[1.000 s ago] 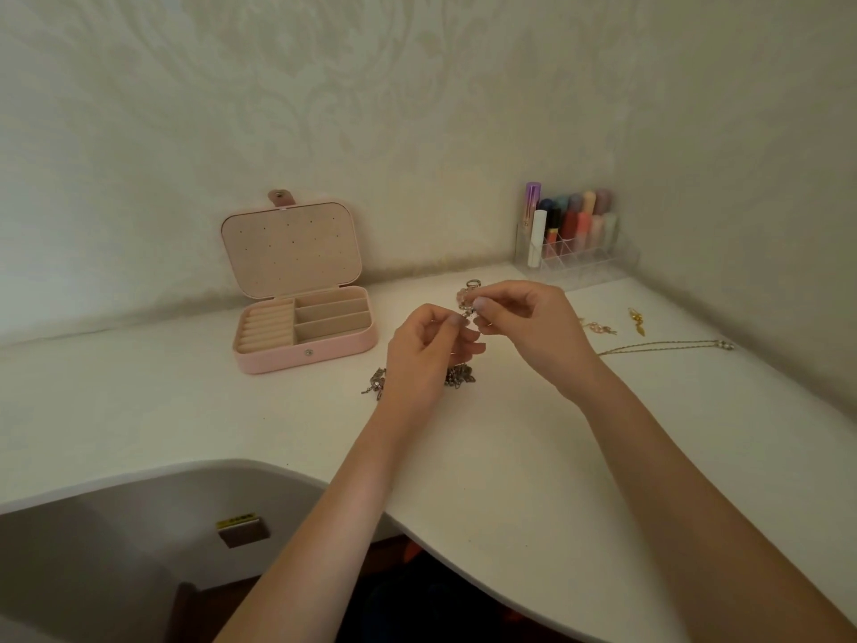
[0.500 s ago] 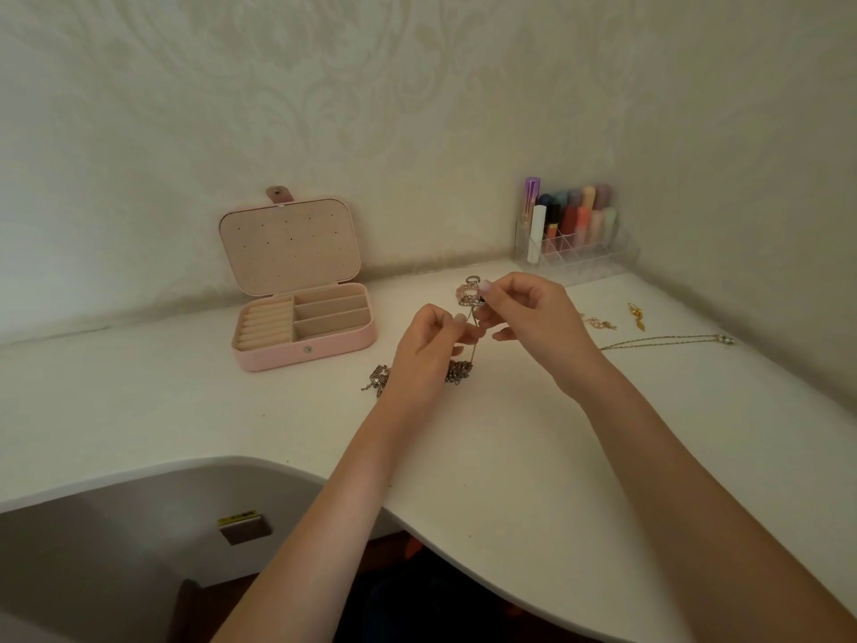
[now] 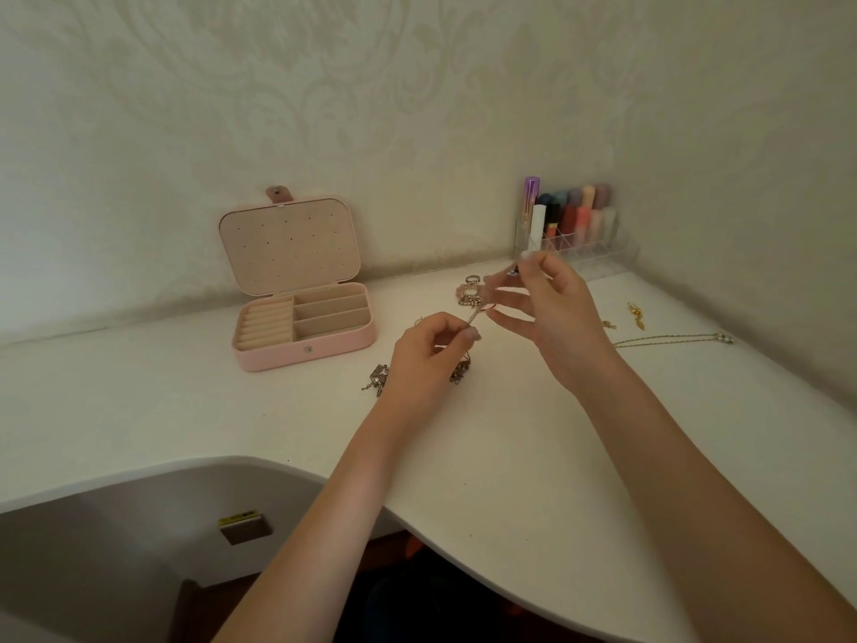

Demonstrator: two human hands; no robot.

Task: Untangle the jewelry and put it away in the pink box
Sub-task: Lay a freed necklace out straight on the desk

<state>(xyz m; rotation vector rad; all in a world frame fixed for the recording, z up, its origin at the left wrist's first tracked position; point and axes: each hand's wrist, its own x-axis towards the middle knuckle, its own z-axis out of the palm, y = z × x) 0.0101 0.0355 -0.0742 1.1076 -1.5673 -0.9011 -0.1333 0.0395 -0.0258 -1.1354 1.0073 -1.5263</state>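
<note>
Nearest the camera, forearms: both reach out over the curved front edge of the white desk (image 3: 533,457), hands raised above its surface.
Left hand (image 3: 429,352): fingers curled, thumb and forefinger pinching the lower end of a thin chain (image 3: 473,317).
Right hand (image 3: 552,313): thumb and forefinger pinch a small dark end piece up high, probably the same strand's far end, while the other fingers spread loosely; the link between is too fine to confirm.
Step in hand: one strand is being drawn apart between the two hands, by my reading.
Under the left hand: a dark metal tangle (image 3: 378,378) lies on the desk, with more of it showing at the wrist's right side; it looks still knotted.
Just beyond the hands: a cluster of rings and a beaded piece (image 3: 470,292) rests on the desk, unsorted.
Right of the hands: a long gold chain (image 3: 672,338) lies stretched out, already free by the look of it, and gold earrings (image 3: 636,313) sit nearby.
Pink box (image 3: 303,329): open, lid upright, well apart to the left; ring rolls and all three compartments hold nothing.
Back corner: a clear organiser of lipsticks (image 3: 572,220) stands against the wall.
Progress: early; nothing stored, some pieces separated, most untangling and all putting away left.
</note>
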